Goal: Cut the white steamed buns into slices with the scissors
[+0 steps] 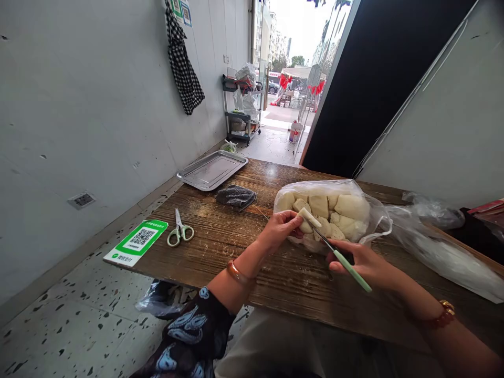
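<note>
My left hand (281, 227) pinches a pale slice of what looks like steamed bun (309, 217) between thumb and fingers. In my right hand (360, 261) is a knife (352, 270) with a light green handle; its narrow dark blade reaches the lower end of the slice. Both hands are at the near side of a clear plastic bag (293, 189), which lies open on the wooden table. Cream-coloured steamed buns (350, 206) fill the bag, some smooth and some with rough cut faces. My fingers cover part of the nearest ones.
Scissors (180, 231) with pale handles lie left, beside a green payment-code card (137, 241). Behind them are a dark grey cloth (236, 196) and a metal tray (189, 176). Loose plastic bags (441, 249) spread across the right. A cart (248, 115) stands near the doorway.
</note>
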Motion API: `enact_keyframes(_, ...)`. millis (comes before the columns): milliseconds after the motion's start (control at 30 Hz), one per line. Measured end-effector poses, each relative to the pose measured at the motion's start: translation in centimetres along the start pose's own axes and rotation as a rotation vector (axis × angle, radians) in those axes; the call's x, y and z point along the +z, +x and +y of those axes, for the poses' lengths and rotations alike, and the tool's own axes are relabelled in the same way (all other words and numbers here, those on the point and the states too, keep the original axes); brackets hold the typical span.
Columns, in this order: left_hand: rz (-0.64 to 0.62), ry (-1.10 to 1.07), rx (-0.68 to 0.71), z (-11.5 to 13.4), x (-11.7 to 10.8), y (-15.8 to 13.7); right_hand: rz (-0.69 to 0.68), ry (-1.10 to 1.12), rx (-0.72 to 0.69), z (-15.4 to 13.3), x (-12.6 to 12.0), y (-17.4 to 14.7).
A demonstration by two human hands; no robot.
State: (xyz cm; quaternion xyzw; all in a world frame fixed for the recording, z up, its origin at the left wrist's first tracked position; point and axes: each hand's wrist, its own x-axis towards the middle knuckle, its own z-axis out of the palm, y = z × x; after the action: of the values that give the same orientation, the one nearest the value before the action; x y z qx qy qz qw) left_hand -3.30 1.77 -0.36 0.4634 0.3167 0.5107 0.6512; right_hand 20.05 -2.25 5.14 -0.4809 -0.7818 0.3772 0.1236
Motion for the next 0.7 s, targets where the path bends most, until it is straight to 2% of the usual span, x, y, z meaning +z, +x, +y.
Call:
enact_keyframes(167,-0.009,0.14,0.025,0.1,0.0,0.0,-0.029,-0.034,-0.013,-0.6,-0.2,1.0)
enact_keyframes(300,0.006,0.12,0.031,0.2,-0.2,0.1,-0.006,-0.04,-0.035,-0.7,-0.4,1.6)
enact_keyframes(533,0.023,0.142,0.02,-0.2,-0.3,0.2,0.032,0.08,-0.1,0.5,0.1,2.0)
enact_keyframes(600,0.028,0.164,0.015,-0.3,-0.4,0.3,0.035,0.12,-0.069,1.0,0.6,2.3)
enact_keyframes(700,0.054,0.214,0.019,-0.7,-0.7,0.7,-0.021,0.256,0.059,1.5,1.1,2.6)
